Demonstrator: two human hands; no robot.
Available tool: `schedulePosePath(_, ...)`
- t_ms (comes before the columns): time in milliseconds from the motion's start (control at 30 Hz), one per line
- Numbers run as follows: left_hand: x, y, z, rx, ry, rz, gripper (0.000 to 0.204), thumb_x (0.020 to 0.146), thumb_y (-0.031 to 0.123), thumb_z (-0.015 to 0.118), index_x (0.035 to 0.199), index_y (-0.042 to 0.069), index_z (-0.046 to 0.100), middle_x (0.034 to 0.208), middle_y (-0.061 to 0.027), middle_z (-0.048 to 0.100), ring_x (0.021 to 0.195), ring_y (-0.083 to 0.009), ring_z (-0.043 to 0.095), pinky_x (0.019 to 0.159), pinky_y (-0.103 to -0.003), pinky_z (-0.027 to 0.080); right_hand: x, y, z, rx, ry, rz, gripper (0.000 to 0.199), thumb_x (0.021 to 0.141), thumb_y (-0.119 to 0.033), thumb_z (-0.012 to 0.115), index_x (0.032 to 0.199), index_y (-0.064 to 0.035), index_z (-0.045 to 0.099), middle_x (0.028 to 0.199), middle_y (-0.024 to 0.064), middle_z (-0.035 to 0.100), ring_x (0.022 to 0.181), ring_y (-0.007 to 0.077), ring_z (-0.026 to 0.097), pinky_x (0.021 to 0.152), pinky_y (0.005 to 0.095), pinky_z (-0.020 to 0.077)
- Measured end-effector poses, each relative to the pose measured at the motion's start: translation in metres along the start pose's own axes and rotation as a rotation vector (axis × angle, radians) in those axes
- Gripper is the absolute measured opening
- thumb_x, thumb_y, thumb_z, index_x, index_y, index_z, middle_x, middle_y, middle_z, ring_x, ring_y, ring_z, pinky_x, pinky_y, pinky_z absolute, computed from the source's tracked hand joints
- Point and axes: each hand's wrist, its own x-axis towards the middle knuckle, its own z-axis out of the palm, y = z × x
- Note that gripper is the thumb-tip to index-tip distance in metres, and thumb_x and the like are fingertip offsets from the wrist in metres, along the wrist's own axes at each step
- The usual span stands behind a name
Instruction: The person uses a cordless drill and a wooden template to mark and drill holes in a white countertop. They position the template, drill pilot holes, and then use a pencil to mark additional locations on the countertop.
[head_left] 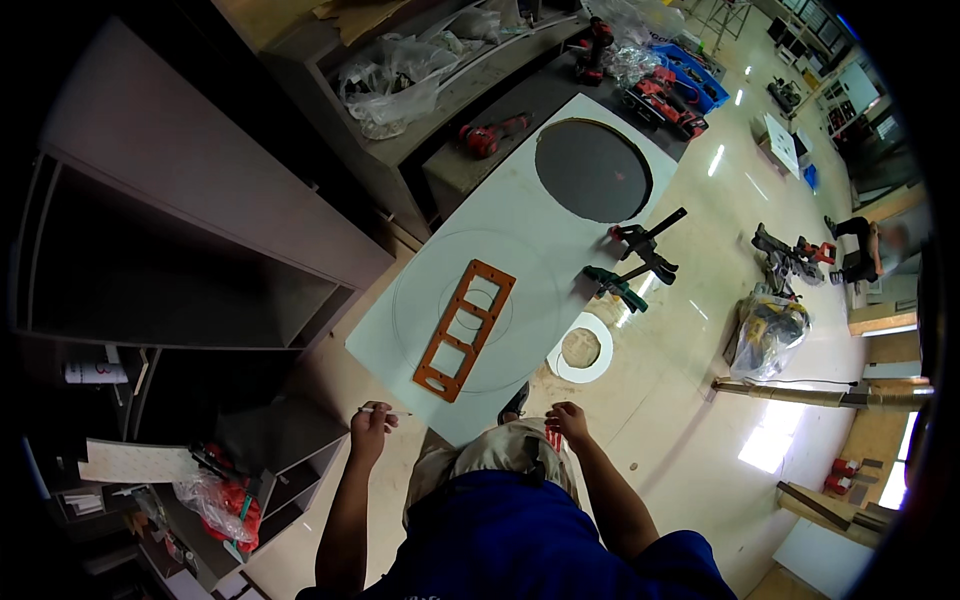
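Observation:
My left hand (372, 422) is closed beside the near left edge of the white board (400, 300), with a thin pale stick (398, 412) between its fingers. It looks like a pencil or a cigarette; I cannot tell which. My right hand (567, 422) hangs off the board's near right corner with its fingers curled, close to a small red-and-white striped thing (553, 438) at my trousers. What it grips, if anything, is hidden. On the board lies an orange-brown slotted template (464, 330), over drawn circles. Farther up is a large round cutout (592, 170), dark inside.
Two clamps (650, 250) (615, 288) jut from the board's right edge. A white ring (580, 348) lies on the floor below. Red power tools (665, 103) and a drill (495, 134) rest at the far end. Grey cabinets (200, 220) stand left; a person (862, 250) sits far right.

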Motion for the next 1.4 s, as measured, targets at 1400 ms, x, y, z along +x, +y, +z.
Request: schedulePosePath(1400,0.168,-0.013,0.058,0.089,-0.088,0.268,0.019,0.105,0.018,0.048,0.105,-0.001,0.048,0.095,-0.0148,0.067,0.092,-0.0228,0.07,0.083,-0.034,0.056,-0.122,0.172,0.038,-0.145,0.46,0.234,0.024,0.087,-0.019,0.063,0.1,0.0003,0.07,0.077,0.007,0.066,0.06,0.0157,0.06,0.049,0.0307,0.0487)
